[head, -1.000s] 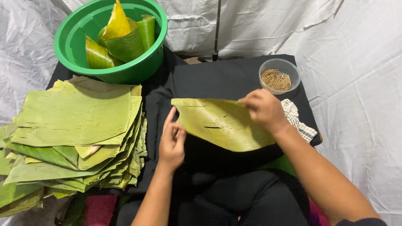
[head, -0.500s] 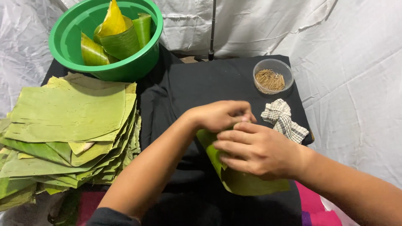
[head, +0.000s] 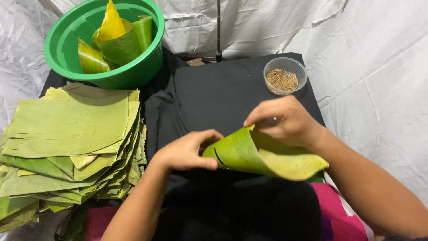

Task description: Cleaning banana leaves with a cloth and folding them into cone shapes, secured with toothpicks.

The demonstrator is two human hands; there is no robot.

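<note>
Rolling step in hand: your left hand (head: 187, 151) pinches the banana-leaf cone (head: 258, 156) at its tip; your right hand (head: 285, 120) grips its upper edge; next, judged, pinning from the toothpick tub (head: 285, 76).

Green leaf (head: 263, 156), green bowl (head: 133, 73)

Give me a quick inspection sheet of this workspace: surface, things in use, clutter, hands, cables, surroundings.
Surface: table under a black cloth.
Job's things: green leaf curled into a cone; flat leaf stack on the left; green bowl holding rolled leaf cones; clear tub of small sticks.
Clutter: nothing seen.
Hands: left hand pinches the cone's narrow end; right hand grips its upper edge.
Cables: nothing seen.
Surroundings: crumpled white sheeting; thin dark pole behind the table.
</note>
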